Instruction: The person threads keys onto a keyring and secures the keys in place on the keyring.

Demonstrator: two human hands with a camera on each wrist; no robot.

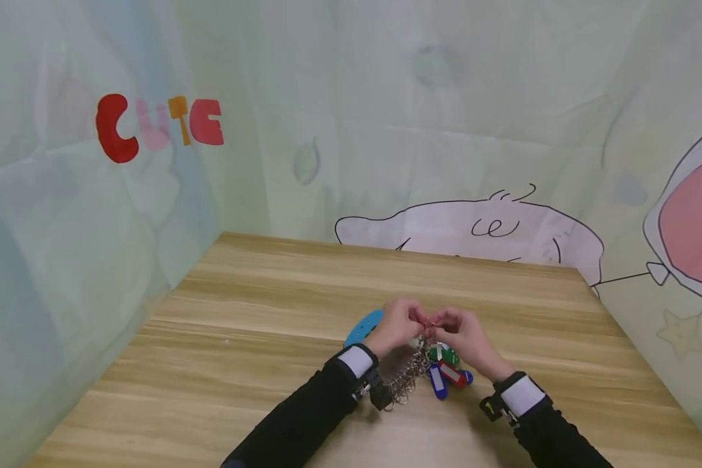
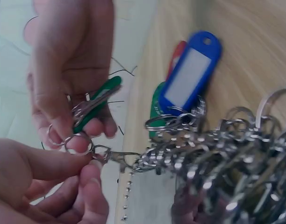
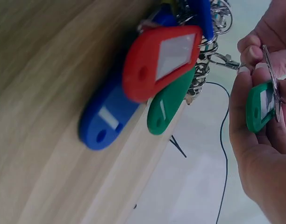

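Both hands meet above the table. My left hand [image 1: 393,326] pinches a small metal clasp [image 2: 117,158] at the end of a bundle of linked metal rings [image 2: 218,163]. My right hand [image 1: 467,337] holds a split key ring [image 2: 80,142] between thumb and fingers. A key [image 3: 271,79] and a green key tag [image 3: 260,109] hang from that ring, against the right fingers. The ring and clasp touch or nearly touch; whether they are joined I cannot tell. From the bundle hang a blue tag [image 2: 189,72], a red tag [image 3: 161,63] and another green tag [image 3: 171,100].
A blue perforated disc [image 1: 363,326] lies on the wooden table [image 1: 257,312], partly behind the left hand. Printed cloth walls [image 1: 444,130] stand round the table's back and sides. The bundle of rings hangs down to near the tabletop, by the left wrist.
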